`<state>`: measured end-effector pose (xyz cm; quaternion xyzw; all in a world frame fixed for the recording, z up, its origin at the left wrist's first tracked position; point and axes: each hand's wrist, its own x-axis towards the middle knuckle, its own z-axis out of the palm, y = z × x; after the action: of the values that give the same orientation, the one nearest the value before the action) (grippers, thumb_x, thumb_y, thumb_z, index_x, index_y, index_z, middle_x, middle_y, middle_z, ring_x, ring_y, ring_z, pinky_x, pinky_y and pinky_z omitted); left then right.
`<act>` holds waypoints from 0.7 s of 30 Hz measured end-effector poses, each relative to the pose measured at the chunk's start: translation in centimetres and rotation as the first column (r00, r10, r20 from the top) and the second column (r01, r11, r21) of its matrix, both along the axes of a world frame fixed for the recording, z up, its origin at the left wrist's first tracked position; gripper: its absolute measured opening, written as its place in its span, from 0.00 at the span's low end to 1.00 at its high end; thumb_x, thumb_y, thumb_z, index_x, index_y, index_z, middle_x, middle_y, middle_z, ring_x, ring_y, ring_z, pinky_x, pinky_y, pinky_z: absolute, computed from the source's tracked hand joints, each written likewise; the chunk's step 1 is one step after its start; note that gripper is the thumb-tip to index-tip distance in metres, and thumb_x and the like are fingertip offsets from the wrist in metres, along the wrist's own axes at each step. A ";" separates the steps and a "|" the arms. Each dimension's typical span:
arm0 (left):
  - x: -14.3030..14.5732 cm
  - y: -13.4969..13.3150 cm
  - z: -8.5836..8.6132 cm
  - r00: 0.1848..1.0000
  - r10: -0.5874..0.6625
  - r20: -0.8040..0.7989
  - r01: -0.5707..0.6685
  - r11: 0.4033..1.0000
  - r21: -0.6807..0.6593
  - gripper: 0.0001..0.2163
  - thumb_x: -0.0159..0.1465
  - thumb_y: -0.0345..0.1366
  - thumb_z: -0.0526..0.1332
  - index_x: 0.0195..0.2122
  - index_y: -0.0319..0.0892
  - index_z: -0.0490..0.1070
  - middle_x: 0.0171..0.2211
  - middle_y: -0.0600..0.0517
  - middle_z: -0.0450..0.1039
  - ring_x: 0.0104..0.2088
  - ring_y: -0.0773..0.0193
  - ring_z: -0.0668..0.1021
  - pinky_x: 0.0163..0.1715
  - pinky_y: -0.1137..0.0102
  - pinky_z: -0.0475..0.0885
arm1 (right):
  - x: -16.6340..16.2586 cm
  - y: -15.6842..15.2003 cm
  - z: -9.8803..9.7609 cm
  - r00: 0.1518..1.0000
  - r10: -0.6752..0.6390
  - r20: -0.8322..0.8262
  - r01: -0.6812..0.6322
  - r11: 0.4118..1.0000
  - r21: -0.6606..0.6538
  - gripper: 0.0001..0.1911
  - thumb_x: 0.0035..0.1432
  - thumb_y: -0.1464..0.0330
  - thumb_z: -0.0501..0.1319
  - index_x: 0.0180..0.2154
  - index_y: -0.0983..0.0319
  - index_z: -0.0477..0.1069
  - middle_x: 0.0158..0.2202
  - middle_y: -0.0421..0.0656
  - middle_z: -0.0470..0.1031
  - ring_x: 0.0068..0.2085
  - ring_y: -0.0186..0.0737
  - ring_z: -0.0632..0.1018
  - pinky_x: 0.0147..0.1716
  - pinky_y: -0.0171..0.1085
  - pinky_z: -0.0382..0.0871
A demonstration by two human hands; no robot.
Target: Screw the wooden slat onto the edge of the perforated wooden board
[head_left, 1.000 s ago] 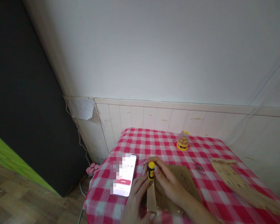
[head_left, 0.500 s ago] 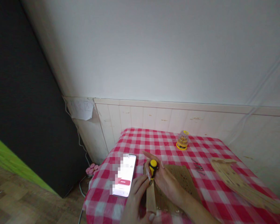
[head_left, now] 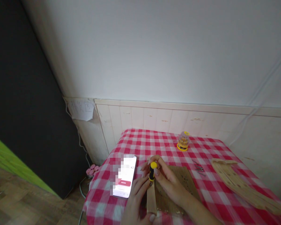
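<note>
My right hand [head_left: 167, 181] is closed round a short yellow and black screwdriver [head_left: 152, 170], held upright with its tip on the top end of a narrow wooden strip [head_left: 151, 200]. My left hand [head_left: 137, 200] grips that strip from the left side, fingers wrapped on it. The strip stands on edge against a brown perforated wooden board [head_left: 178, 187] lying flat on the red and white checked tablecloth [head_left: 154, 143].
A phone [head_left: 125, 179] with a lit screen lies left of my hands. A yellow bit holder [head_left: 183, 141] stands near the wall. Dark screws [head_left: 200, 167] lie beside the board. More pale perforated wooden pieces [head_left: 239, 184] lie at the right. A cable [head_left: 81, 147] hangs by the table's left edge.
My right hand's fingers opened around the screwdriver handle half a second ago and have closed round it again; the handle has turned slightly. The left hand and strip stay put.
</note>
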<state>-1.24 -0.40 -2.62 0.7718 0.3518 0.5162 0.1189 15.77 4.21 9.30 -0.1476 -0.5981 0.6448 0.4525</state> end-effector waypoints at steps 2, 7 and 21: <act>-0.1 0.0 -0.5 1.000 0.008 -0.010 -0.008 1.000 -0.005 0.34 0.70 0.61 0.58 0.71 0.51 0.61 0.66 0.40 0.70 0.65 0.42 0.74 0.60 0.49 0.75 | -0.1 0.1 -0.4 1.000 0.017 -0.026 -0.017 1.000 -0.015 0.14 0.70 0.51 0.62 0.46 0.53 0.68 0.38 0.39 0.72 0.36 0.37 0.72 0.40 0.39 0.66; -0.1 0.0 -0.9 1.000 0.002 0.020 -0.002 1.000 -0.005 0.34 0.69 0.62 0.59 0.71 0.50 0.61 0.66 0.39 0.70 0.64 0.42 0.74 0.59 0.48 0.75 | -0.7 0.2 -1.0 0.993 -0.009 -0.118 -0.002 0.996 -0.092 0.21 0.68 0.46 0.60 0.50 0.55 0.72 0.33 0.38 0.68 0.34 0.38 0.68 0.38 0.39 0.64; 0.1 0.0 -1.5 0.999 0.013 0.032 -0.012 0.999 -0.033 0.34 0.69 0.61 0.60 0.71 0.52 0.60 0.68 0.42 0.69 0.66 0.41 0.72 0.61 0.46 0.72 | -0.1 0.2 -0.6 1.000 -0.019 0.023 0.019 1.000 -0.004 0.20 0.68 0.47 0.61 0.45 0.56 0.74 0.42 0.44 0.74 0.45 0.44 0.75 0.51 0.46 0.67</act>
<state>-1.17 -0.36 -4.11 0.7592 0.3631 0.5232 0.1340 15.69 4.41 8.65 -0.1616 -0.6005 0.6399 0.4515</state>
